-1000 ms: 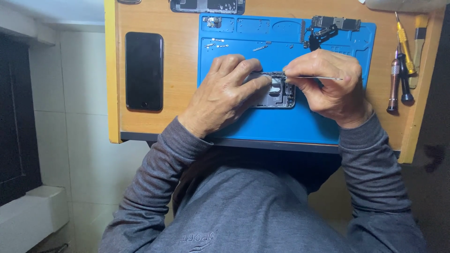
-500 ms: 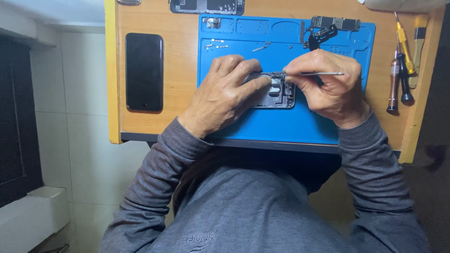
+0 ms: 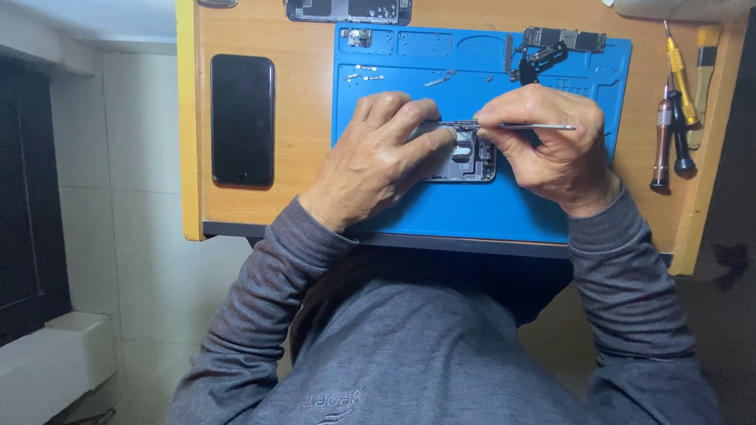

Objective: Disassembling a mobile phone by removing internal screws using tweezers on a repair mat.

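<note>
An opened phone body (image 3: 469, 161) lies on a blue work mat (image 3: 488, 212) on a wooden desk. My left hand (image 3: 376, 157) rests on the phone's left part and presses it down, its fingers curled over the upper edge. My right hand (image 3: 547, 145) pinches thin metal tweezers (image 3: 535, 126), held level, with the tips over the phone's top edge next to my left fingertips. Most of the phone is hidden under both hands.
A black phone (image 3: 242, 120) lies face down at the desk's left. A circuit board (image 3: 565, 39) and small loose parts (image 3: 362, 72) sit at the mat's top. Screwdrivers (image 3: 673, 118) lie at the right. Another opened device (image 3: 348, 9) sits at the far edge.
Both hands have kept their place on the phone. The tweezers have shifted only slightly.
</note>
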